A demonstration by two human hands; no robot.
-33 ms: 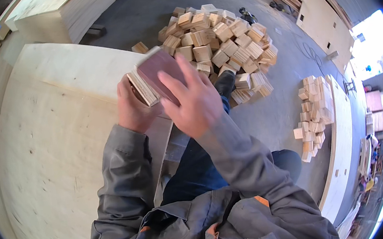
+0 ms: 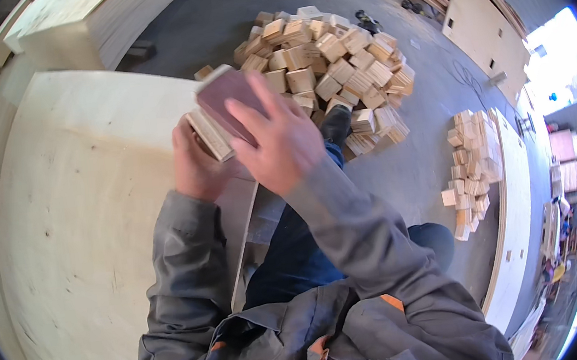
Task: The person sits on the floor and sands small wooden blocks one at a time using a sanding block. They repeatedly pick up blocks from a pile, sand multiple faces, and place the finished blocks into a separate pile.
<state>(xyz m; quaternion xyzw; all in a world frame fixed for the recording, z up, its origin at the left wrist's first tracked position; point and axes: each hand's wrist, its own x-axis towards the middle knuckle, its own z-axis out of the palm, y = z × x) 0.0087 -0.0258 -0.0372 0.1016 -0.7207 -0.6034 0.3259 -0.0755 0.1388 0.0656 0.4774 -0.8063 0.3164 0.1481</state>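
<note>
Pale plywood makes up the broad tabletop (image 2: 82, 239), the landmark for everything here, and the work in hand is held in the air over its right-hand edge, toward the far corner. There the left hand (image 2: 196, 168) has its fingers curled around a light wooden block (image 2: 209, 136) with layered sides, gripping it clear of the surface. Across the block's upper side sits a flat reddish-brown piece (image 2: 229, 107) with a paler rim; it overlaps the block, though whether the two are joined or merely pressed together I cannot tell. The right hand (image 2: 283, 141) comes in from the right of the tabletop, slightly blurred, its fingers somewhat spread across the brown face; whether they pinch the piece or just lie on it is not clear. Beyond the tabletop's far right corner, a big loose heap of similar blocks (image 2: 342, 60) covers part of the floor (image 2: 402, 181), with a dark shoe (image 2: 336, 125) at its near edge. Well to the right of the tabletop stands a smaller, partly stacked group of blocks (image 2: 473, 166). As for progress, this one block seems to be mid-handling, not yet set down; many others lie out of hand, but nothing visible settles which group is finished and which is left.
</note>
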